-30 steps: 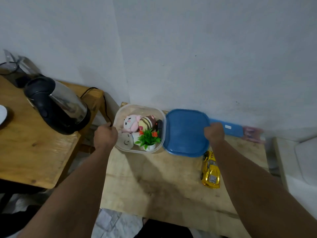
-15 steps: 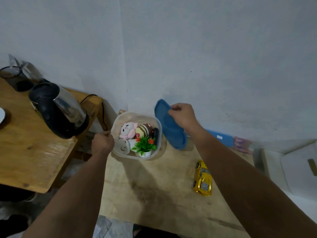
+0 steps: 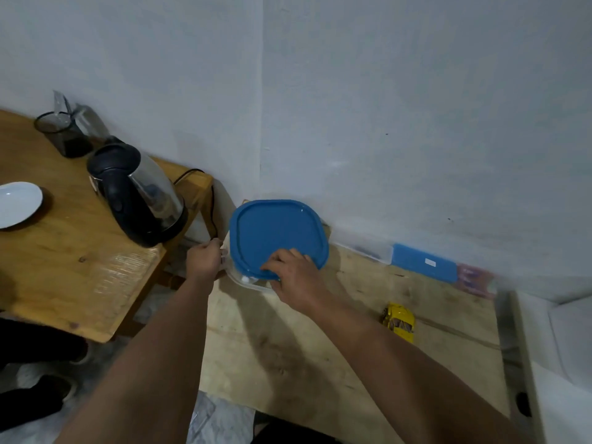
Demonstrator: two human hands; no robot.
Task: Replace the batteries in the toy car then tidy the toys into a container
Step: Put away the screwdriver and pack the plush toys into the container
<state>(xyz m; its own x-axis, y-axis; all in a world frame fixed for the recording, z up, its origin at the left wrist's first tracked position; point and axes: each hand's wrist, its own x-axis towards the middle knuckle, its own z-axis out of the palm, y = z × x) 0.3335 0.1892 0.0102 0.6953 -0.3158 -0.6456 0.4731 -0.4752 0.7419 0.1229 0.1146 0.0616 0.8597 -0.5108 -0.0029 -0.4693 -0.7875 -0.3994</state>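
A blue lid [image 3: 277, 235] now lies on top of the clear plastic container [image 3: 253, 284] at the back left of the pale wooden table [image 3: 320, 347]. The toys inside are hidden under it. My right hand [image 3: 293, 277] grips the lid's near edge, fingers on top. My left hand [image 3: 205, 260] grips the container's left side. A yellow toy car [image 3: 398, 321] sits on the table to the right, outside the container.
A black and steel kettle [image 3: 137, 195] with its cord, a white plate [image 3: 17, 203] and a dark cup [image 3: 62, 134] stand on the wooden side table [image 3: 64, 267] at left. A blue flat box [image 3: 424, 262] lies along the wall. A white surface [image 3: 560, 341] is at right.
My right hand lifted the blue lid off the table, swung it left and laid it over the container, covering the toys. My left hand stayed on the container's side.
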